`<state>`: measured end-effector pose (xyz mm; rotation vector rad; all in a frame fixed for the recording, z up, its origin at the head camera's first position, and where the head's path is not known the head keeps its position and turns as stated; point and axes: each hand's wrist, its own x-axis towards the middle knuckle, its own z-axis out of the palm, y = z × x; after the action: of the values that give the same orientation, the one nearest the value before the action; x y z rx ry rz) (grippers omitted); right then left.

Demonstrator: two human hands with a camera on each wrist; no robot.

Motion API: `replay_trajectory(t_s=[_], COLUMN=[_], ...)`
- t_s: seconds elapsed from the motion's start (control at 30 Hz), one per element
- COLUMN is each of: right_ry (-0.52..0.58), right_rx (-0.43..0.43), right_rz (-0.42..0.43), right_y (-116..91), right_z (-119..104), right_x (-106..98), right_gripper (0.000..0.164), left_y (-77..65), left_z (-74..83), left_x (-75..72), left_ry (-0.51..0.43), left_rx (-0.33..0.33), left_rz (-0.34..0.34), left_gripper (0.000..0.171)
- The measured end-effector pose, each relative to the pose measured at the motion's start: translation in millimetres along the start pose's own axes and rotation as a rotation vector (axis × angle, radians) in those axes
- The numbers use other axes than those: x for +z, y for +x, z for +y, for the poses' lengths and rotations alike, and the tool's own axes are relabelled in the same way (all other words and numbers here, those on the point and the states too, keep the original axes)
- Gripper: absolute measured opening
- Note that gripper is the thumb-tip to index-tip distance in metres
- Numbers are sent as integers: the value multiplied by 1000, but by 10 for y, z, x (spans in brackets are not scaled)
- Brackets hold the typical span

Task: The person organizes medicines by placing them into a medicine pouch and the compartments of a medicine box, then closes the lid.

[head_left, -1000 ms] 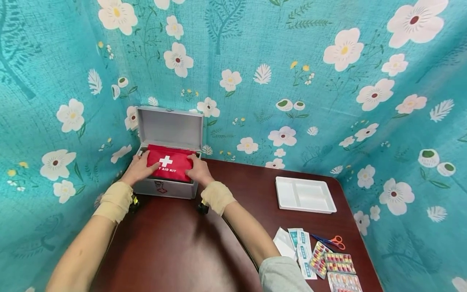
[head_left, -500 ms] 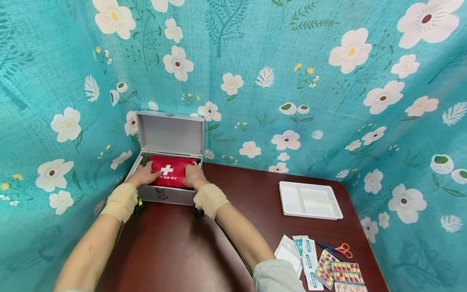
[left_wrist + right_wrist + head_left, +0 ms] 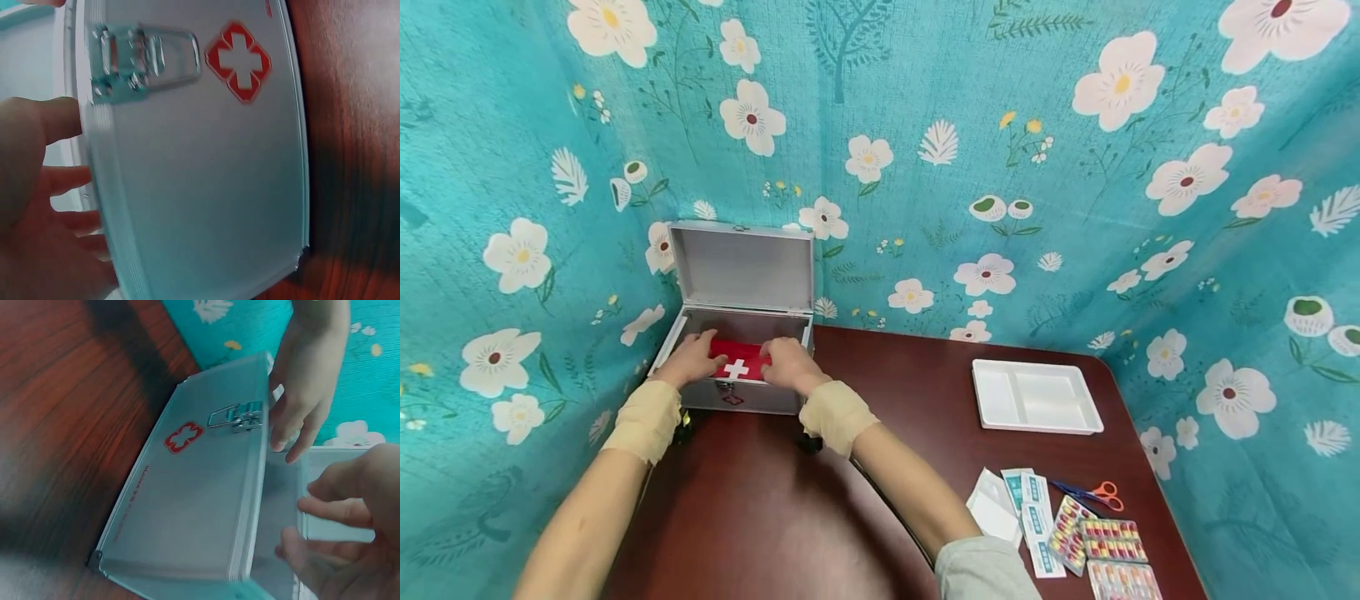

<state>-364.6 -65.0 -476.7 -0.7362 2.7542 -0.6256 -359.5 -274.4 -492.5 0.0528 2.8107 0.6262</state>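
Note:
A silver metal first aid box (image 3: 763, 398) stands at the far left of the table, its lid (image 3: 741, 271) raised. Down inside it lies a red first aid kit pouch (image 3: 741, 352), showing part of its white cross. My left hand (image 3: 688, 362) is over the left side of the box, beside the pouch, with fingers (image 3: 69, 178) just behind the front rim. On the opposite side my right hand (image 3: 788, 365) hovers over the opening, its fingers (image 3: 340, 509) loosely spread with nothing between them in the right wrist view. The box's front wall hides the pouch's lower part.
A white divided tray (image 3: 1037, 396) sits at the back right. Nearer lie a white packet (image 3: 995, 507), blue-and-white sachets (image 3: 1039, 529), scissors with orange handles (image 3: 1105, 496) and several capsule blister packs (image 3: 1112, 542). A floral curtain (image 3: 910, 208) encloses the table.
The red pouch has gone down into the box, between both hands, and less of it shows. The hands have lowered with it, and their fingers now look loose around it.

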Motion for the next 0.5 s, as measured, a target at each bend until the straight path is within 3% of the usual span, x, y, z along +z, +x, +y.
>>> replay_trajectory(t_s=[0.07,0.13,0.37,0.43,0.5], right_ry=[40,80,226,240,237], right_rx=[-44,-85,-143,-142,-123], right_rz=[25,59,227,272,315], right_y=[-123,-266,-851,-1014,-1183], right_z=[85,188,590,726,889], right_x=[-63,-129,-409,-494,-568], right_gripper=[29,27,23,23,23], left_y=[-65,-155,-550,-637,-680], left_z=[85,185,733,948,1171], left_x=[32,80,388,509,650], left_ry=[-29,-62,-290,-355,-404], left_rx=[38,100,270,330,395], left_rz=[56,154,637,711,738], left_gripper=[68,64,46,44,43])
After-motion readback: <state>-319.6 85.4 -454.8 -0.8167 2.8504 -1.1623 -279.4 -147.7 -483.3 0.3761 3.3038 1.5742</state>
